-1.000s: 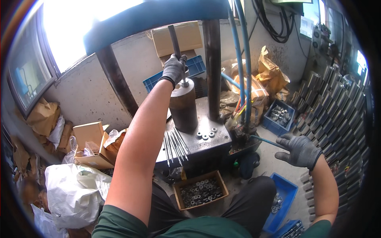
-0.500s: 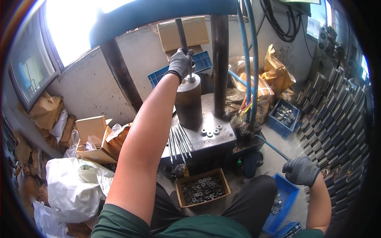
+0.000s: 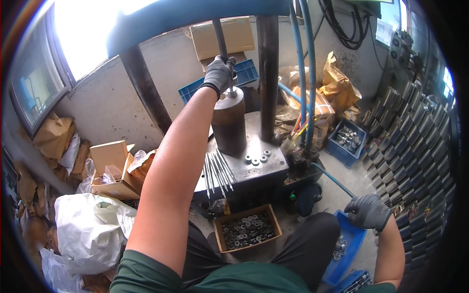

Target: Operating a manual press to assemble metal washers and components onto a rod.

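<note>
In the head view, with the clock read from its middle, a dark rod (image 3: 219, 39) is gripped at twelve o'clock by the gloved left hand (image 3: 219, 74), its fingers curled narrowly around it. The rod is hung upright below a blue beam (image 3: 195, 22). Directly beneath the hand, a short silver stem (image 3: 232, 93) is seen on the top of an upright cylinder (image 3: 228, 127); how stem and rod are joined is hidden by the glove.

At four o'clock, the end of a blue lever (image 3: 334, 180) is held by the gloved right hand (image 3: 369, 211), with its fingers closed in a fist.

The cylinder is borne by a metal tabletop (image 3: 268, 141). On the same surface, four rings (image 3: 255, 162) are grouped at the cylinder's five o'clock, and a row of thin pins (image 3: 215, 171) is laid out between its six and seven o'clock.

At six o'clock of the view, a box (image 3: 276, 220) is filled with more rings. Between four and five, small parts are held in a blue bin (image 3: 360, 241). At three, metal tubes (image 3: 408, 161) are stacked; at eight, a white sack (image 3: 88, 234) is seen.
</note>
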The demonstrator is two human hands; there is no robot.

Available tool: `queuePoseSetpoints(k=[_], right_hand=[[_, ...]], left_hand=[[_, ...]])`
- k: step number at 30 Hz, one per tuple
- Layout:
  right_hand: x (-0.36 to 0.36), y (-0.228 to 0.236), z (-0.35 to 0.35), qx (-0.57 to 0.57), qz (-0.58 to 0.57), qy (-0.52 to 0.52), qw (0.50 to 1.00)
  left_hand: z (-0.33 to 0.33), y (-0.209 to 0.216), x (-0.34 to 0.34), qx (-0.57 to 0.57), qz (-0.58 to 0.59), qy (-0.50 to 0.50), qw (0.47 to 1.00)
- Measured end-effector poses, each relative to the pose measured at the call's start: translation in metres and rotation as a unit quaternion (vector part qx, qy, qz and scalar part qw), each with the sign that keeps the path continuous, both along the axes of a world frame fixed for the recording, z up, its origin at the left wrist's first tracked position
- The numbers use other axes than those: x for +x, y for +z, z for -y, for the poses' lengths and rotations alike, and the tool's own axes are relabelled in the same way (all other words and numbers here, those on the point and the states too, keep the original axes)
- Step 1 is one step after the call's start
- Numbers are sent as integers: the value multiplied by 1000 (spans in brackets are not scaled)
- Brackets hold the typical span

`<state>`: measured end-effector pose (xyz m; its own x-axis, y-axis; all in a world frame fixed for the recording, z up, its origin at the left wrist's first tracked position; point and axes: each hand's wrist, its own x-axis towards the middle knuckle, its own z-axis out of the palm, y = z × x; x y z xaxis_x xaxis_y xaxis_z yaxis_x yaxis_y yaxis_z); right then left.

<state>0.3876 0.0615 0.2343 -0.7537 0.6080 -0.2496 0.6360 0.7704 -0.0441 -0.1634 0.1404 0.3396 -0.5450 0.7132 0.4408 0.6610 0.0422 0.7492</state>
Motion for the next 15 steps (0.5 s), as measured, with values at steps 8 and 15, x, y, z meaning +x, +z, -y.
queuePoseSetpoints(k=[8,15], right_hand=[[-4,10,2,-1,-123,-24,992],[-66,48,-72,321,-477,43,817]], left_hand=[[6,-3,6,16,27,-15,999],[8,-1,4,0,-7,-2,1000]])
